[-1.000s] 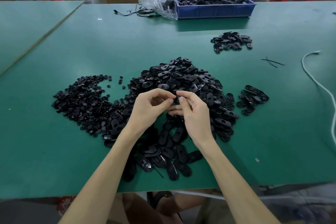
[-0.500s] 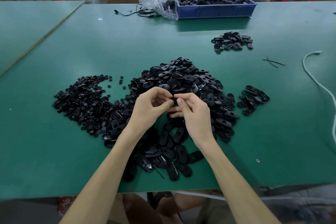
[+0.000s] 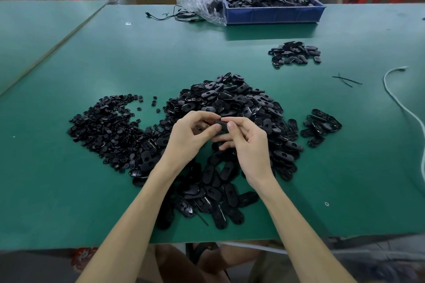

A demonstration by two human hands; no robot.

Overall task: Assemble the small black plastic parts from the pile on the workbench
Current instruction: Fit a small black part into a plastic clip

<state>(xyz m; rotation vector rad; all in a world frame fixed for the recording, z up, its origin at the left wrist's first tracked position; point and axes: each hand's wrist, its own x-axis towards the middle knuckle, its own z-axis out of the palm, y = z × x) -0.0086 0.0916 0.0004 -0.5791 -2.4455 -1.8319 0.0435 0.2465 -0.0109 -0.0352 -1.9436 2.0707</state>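
Note:
A big pile of black oval plastic shells [image 3: 234, 103] lies in the middle of the green workbench [image 3: 230, 53]. To its left spreads a flatter heap of small round black parts [image 3: 103, 126]. Above the near part of the pile, my left hand [image 3: 188, 138] and my right hand [image 3: 248, 142] meet fingertip to fingertip. Between them they pinch one black oval part [image 3: 221, 124], mostly hidden by the fingers and thumbs. Whether a second small piece sits inside the grip cannot be seen.
A small cluster of oval parts [image 3: 322, 126] lies right of the pile, another cluster [image 3: 295, 53] farther back. A blue bin [image 3: 273, 15] full of black parts stands at the far edge beside a clear plastic bag [image 3: 204, 4]. A white cable [image 3: 400, 101] runs along the right.
Both hands stay together over the pile. The fingers have shifted slightly and the black part shows a little more between the thumbs.

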